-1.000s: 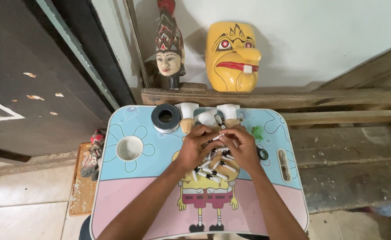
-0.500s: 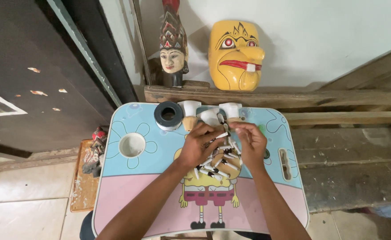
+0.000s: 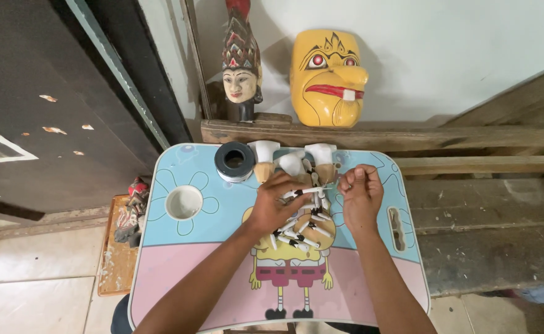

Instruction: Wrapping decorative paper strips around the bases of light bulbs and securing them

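A heap of small white and black pieces [image 3: 303, 226] lies in the middle of a child's lap table [image 3: 179, 260] with a cartoon print. My left hand [image 3: 275, 204] rests on the heap's upper left, its fingers curled over some pieces. To the right, my right hand [image 3: 360, 196] is closed, its fingertips pinching the end of a thin white strand [image 3: 314, 190]. This strand runs across to my left hand. Whether it is thread or a stick is too small to tell.
At the table's far edge stand a black tape roll [image 3: 235, 161] and two white-capped wooden pieces [image 3: 263, 159]. A round cup hole [image 3: 184, 202] is at left, a slot [image 3: 397, 228] at right. Behind, a wooden ledge [image 3: 470, 137] holds a yellow mask [image 3: 328, 77] and a puppet head [image 3: 241, 65].
My right hand has lifted off the heap and moved right, drawing the thin strand out. My left hand has stayed on the pieces.
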